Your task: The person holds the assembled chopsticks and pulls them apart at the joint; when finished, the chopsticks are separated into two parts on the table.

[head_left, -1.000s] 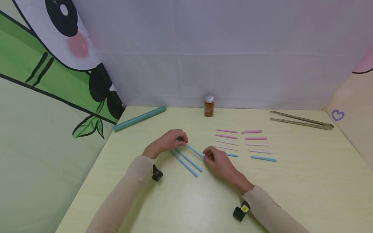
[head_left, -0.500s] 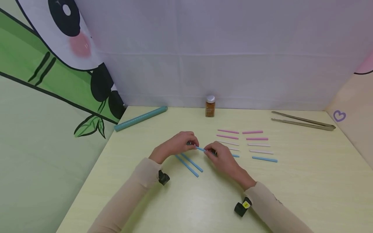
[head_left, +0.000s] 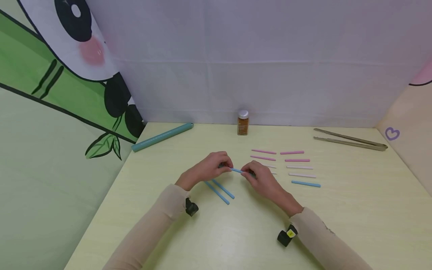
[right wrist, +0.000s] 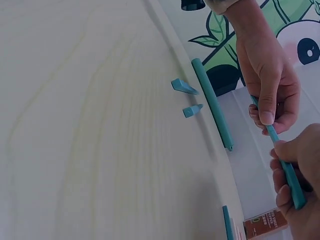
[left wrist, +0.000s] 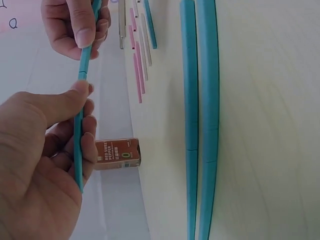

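Note:
A blue chopstick, raised off the table, is held by both hands. My left hand pinches its left part between thumb and fingers, and my right hand grips the other part. A short stretch shows between the hands, with a seam across it in the left wrist view, where the chopstick tapers gently. Two more blue chopsticks lie side by side below my left hand, their far ends hidden by it. Seams also cross these chopsticks in the left wrist view.
Right of the hands lie short pink sticks, white sticks and a blue stick in two columns, partly hidden. A spice jar stands at the back, a teal tube back left, metal tongs back right.
My left hand has moved right, closer to my right hand, so less of the held chopstick shows between them. My right hand has shifted slightly right and now covers a short blue stick.

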Action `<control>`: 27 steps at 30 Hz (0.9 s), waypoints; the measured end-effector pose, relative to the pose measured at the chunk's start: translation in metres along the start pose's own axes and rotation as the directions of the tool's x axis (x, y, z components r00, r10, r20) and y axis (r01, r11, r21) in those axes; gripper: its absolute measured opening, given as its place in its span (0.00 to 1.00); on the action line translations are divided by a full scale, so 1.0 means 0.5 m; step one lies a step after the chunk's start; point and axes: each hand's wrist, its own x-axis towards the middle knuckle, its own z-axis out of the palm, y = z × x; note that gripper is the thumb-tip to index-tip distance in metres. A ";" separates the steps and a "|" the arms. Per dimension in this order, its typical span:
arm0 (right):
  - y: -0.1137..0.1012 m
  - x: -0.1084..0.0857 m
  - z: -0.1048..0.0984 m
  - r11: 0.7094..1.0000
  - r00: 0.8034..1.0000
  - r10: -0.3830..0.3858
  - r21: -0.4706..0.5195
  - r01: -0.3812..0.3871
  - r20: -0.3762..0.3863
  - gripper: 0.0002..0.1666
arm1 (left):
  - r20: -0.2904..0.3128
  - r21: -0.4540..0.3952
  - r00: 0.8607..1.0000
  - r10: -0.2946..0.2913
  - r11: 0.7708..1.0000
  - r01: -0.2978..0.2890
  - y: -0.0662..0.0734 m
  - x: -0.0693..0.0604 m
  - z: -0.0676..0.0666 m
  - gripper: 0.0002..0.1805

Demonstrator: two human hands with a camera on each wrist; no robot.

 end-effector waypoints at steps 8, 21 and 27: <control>0.002 -0.008 -0.005 0.999 0.999 0.035 -0.025 -0.035 0.002 0.05 | -0.040 -0.004 0.999 0.033 0.999 -0.033 -0.007 0.006 0.014 0.04; 0.025 -0.015 -0.033 0.998 0.999 0.039 -0.053 -0.040 -0.013 0.05 | -0.109 -0.017 0.992 0.057 0.998 -0.059 0.010 0.034 0.021 0.05; 0.039 -0.016 -0.047 0.998 1.000 0.022 -0.057 -0.022 -0.008 0.06 | -0.131 -0.002 0.990 0.046 0.999 -0.046 0.021 0.044 0.025 0.05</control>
